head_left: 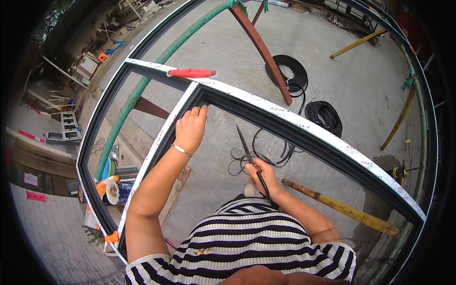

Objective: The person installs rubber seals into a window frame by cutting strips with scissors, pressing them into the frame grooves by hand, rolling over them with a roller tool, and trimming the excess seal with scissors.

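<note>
A large window frame (327,129), wrapped in white printed film with black inner grooves, spans the view. At the upper left inner corner of its near opening, my left hand (190,129) has its fingers bent and pressed together against the black groove. Whatever those fingers pinch there is hidden. Within the same opening, my right hand (264,177) is closed around dark scissors (245,144), whose long blades point up and away. A thin black strip (284,153) lies in loose loops beyond that hand. Red glove-like material (192,73) rests on the frame's crossbar.
Two black coils (297,71) (324,118) of strip lie on the concrete. Green wrapped bars (124,110) and a reddish-brown beam (260,51) run beneath the frame. A rusty yellow pipe (342,207) is close on the right. Buckets and bags (112,190) stand at left.
</note>
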Demonstrator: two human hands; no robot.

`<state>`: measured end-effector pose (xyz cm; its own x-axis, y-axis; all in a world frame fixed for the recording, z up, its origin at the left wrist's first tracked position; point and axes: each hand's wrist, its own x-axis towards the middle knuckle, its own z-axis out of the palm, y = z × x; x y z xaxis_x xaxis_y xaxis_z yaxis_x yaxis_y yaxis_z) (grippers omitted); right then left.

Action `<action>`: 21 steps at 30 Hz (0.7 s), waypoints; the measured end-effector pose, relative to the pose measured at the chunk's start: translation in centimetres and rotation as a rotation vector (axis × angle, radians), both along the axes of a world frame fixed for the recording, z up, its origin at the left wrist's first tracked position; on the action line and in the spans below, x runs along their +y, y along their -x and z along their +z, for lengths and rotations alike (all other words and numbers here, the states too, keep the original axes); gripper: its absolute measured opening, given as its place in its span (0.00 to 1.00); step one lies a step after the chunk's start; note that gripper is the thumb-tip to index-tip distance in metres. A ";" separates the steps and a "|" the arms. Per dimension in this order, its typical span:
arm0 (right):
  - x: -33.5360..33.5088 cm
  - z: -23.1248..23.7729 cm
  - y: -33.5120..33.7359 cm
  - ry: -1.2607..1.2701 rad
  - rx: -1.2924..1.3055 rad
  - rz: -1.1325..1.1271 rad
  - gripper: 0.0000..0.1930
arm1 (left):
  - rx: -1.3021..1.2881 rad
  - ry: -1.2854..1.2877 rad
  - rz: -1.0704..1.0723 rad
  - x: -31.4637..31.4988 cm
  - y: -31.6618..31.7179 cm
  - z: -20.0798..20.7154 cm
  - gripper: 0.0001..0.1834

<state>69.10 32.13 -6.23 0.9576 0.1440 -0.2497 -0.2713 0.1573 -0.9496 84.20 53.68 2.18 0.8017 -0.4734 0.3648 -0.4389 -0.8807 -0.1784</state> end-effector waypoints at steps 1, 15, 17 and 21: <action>-0.4 -0.1 0.2 0.001 -0.006 0.003 0.13 | -0.046 -0.100 0.030 -0.6 -0.4 -0.2 0.17; -4.7 -2.5 1.0 0.030 -0.036 0.075 0.12 | -0.067 -0.263 0.100 -1.5 -1.4 -0.6 0.10; -4.9 -2.6 0.9 0.039 -0.017 0.101 0.11 | -0.048 -0.281 0.104 -1.6 -1.5 -0.3 0.11; -4.7 -3.6 0.8 0.038 -0.044 0.062 0.12 | -0.021 -0.304 0.065 -1.5 -1.6 0.1 0.12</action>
<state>68.28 27.45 -9.85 0.9572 0.1949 -0.2141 -0.2375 0.1055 -0.9656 85.84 52.20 2.25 0.8277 -0.5112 0.2316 -0.3764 -0.8117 -0.4465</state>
